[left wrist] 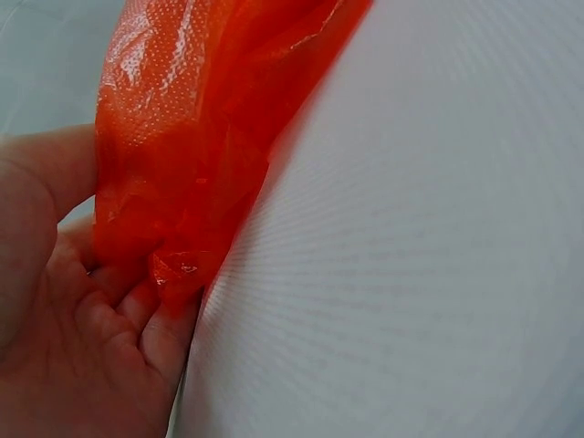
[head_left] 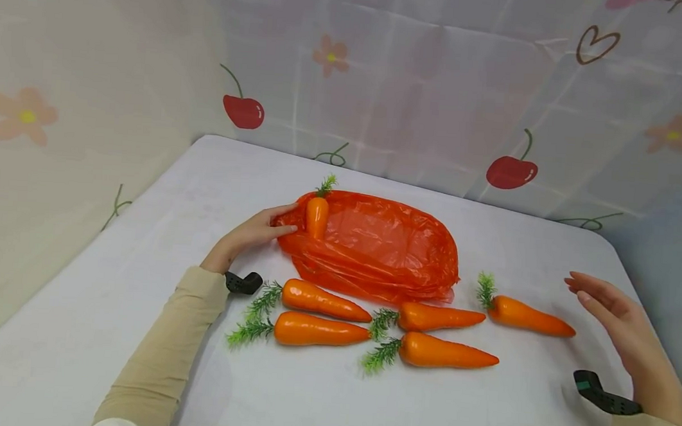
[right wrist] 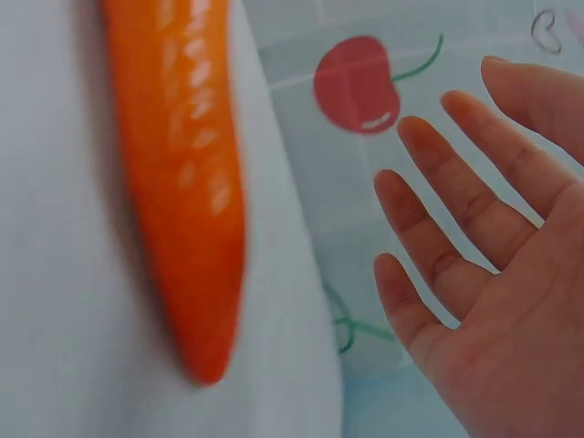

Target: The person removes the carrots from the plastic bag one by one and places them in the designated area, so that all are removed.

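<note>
An orange-red plastic bag (head_left: 386, 235) lies on the table with its mouth spread wide. At its left end, one carrot (head_left: 317, 217) with a leafy green top leans inside the opening. My left hand (head_left: 257, 228) pinches the left rim of the bag, thumb on one side and fingers on the other; the left wrist view shows the crinkled plastic between them. Over the table's right side, my right hand (head_left: 619, 314) is held with fingers spread and nothing in them. Closest to it is a carrot (head_left: 529, 316), its tip pointing toward that hand; the two are apart.
In front of the bag lie two carrots (head_left: 320, 329) on the left and two more (head_left: 444, 351) in the middle, green tops leftward. A white cloth covers the table (head_left: 320, 398). Behind it hangs a curtain (head_left: 406, 81) printed with cherries and flowers.
</note>
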`<state>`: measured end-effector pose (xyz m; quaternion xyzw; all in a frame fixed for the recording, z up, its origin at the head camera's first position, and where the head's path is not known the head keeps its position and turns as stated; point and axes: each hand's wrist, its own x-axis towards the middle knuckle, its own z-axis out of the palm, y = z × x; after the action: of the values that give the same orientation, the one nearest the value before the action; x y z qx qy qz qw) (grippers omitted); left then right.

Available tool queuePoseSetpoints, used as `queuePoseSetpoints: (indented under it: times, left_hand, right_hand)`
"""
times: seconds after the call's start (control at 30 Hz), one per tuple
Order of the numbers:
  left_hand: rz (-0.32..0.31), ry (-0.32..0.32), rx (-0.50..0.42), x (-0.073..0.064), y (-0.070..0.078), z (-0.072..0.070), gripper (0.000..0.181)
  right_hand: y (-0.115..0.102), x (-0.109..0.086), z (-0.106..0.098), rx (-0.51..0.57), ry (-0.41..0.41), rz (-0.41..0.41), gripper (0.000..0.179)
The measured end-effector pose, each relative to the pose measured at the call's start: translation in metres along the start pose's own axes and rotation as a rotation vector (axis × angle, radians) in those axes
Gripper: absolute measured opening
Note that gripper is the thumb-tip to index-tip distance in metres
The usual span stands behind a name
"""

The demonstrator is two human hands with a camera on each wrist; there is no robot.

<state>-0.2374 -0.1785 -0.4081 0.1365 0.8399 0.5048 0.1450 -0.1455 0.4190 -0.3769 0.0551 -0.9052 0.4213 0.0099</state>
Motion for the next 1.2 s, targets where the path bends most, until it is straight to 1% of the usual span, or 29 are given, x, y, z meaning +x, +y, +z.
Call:
queuePoseSetpoints:
  times: [0.07,0.13,0.2,0.3,0.4,0.5,0.57,0.63,0.77,0.8,0.97,1.07,1.13,1.2]
  left_hand:
    - [-0.008,0.005,-0.002,-0.001,0.0,0.0,0.06]
    - [-0.013,0.009,0.004,-0.001,0.001,-0.001,0.059]
    - [-0.016,0.017,0.004,0.004,-0.006,0.0,0.059]
    - [-0.007,0.015,0.005,0.003,-0.006,0.0,0.059]
    - [0.0,0.014,0.01,0.003,-0.006,0.001,0.059]
    - [-0.002,0.013,0.016,0.003,-0.007,0.0,0.059]
    - [-0.001,0.014,0.022,0.003,-0.007,0.0,0.06]
    - [0.001,0.016,0.023,0.002,-0.007,0.0,0.06]
    - [0.028,0.013,0.041,0.002,-0.007,0.002,0.06]
    - [0.033,0.009,0.042,0.002,-0.007,0.002,0.06]
    - [0.051,0.016,0.058,0.004,-0.007,0.002,0.059]
    - [0.052,0.022,0.063,0.004,-0.008,0.0,0.059]
    - [0.048,0.021,0.061,0.004,-0.008,0.0,0.059]
    - [0.045,0.016,0.061,0.003,-0.009,-0.001,0.059]
  right_hand:
    - [-0.014,0.005,-0.003,-0.02,0.005,-0.038,0.043]
    - [-0.031,0.01,-0.006,-0.029,0.013,-0.094,0.042]
    - [-0.05,0.016,-0.008,-0.033,0.019,-0.153,0.041]
    - [-0.084,0.022,-0.006,-0.013,0.018,-0.218,0.041]
    - [-0.123,0.026,-0.002,0.043,-0.002,-0.245,0.041]
    - [-0.16,0.032,0.008,0.164,-0.028,-0.277,0.04]
    - [-0.182,0.038,0.018,0.241,-0.041,-0.313,0.039]
    - [-0.202,0.046,0.03,0.285,-0.046,-0.357,0.038]
    - [-0.233,0.064,0.057,0.283,-0.066,-0.407,0.037]
    - [-0.239,0.068,0.064,0.266,-0.07,-0.408,0.037]
    - [-0.26,0.088,0.099,0.305,-0.136,-0.378,0.037]
    - [-0.266,0.1,0.124,0.357,-0.205,-0.33,0.038]
    - [-0.266,0.107,0.143,0.386,-0.256,-0.283,0.038]
    - [-0.264,0.114,0.163,0.414,-0.307,-0.22,0.039]
